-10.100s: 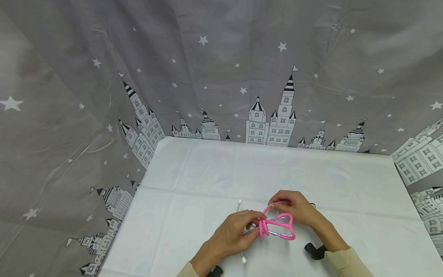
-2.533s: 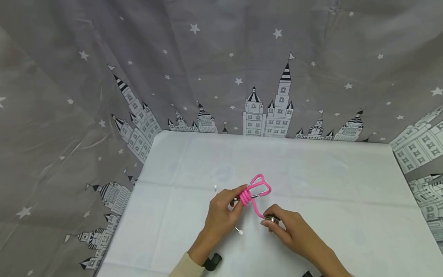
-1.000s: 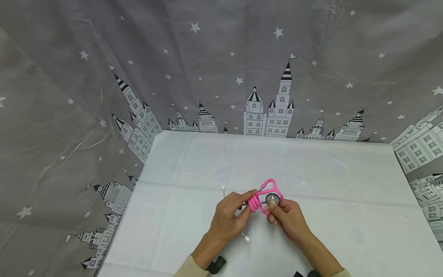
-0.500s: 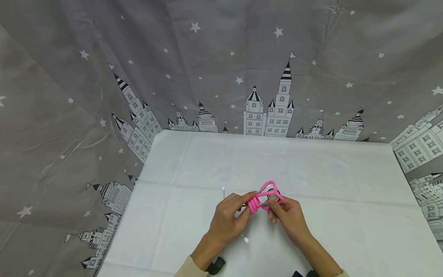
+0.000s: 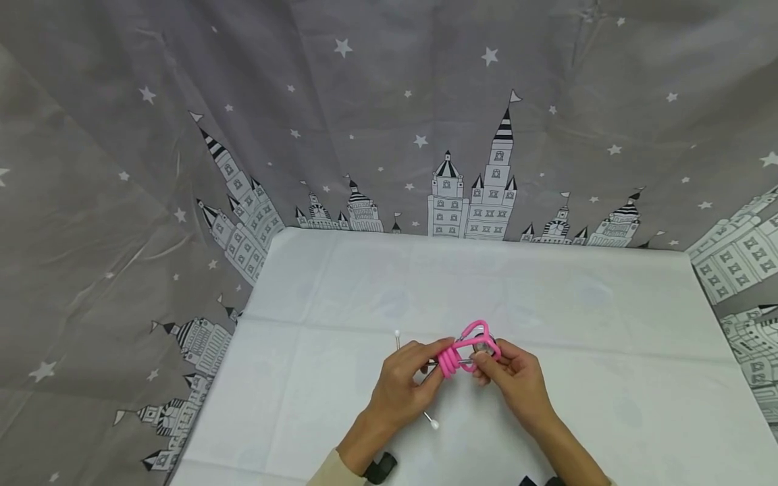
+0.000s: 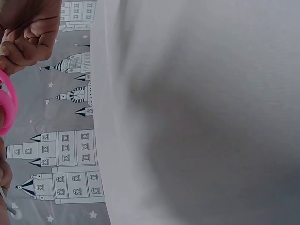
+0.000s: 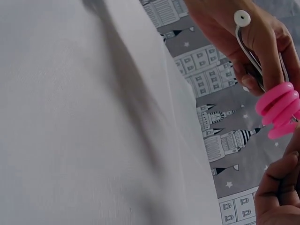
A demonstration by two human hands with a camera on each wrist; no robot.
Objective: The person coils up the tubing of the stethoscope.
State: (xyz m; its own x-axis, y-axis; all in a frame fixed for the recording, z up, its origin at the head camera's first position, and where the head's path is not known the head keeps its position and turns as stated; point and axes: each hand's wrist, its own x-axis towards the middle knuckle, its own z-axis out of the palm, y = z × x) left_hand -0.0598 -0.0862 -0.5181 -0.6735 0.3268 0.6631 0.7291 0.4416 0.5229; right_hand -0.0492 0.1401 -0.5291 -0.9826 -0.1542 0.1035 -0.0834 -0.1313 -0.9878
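A pink stethoscope [image 5: 448, 362] is held up over the table, its tubing wound in several turns around its metal ear tubes. The left hand [image 5: 398, 388] pinches the wound part between thumb and fingers, with white ear tips [image 5: 398, 333] sticking out on either side. The round metal chest piece [image 5: 484, 343] lies at the loop of tubing, partly hidden behind it, and the right hand [image 5: 516, 378] pinches it with the thumb in front. In the right wrist view, the pink coils [image 7: 279, 105] sit at the left hand's fingertips.
A white cloth [image 5: 340, 290] covers the table. Grey fabric with castles and stars [image 5: 377, 101] hangs behind and at both sides. A black wrist device [image 5: 381, 468] shows at the left wrist, another at the bottom edge by the right arm.
Tubing gained turns since the earliest frame. The right hand brought the chest piece from below up to the loop. Lately it slipped partly behind the tubing; both hands shifted slightly right.
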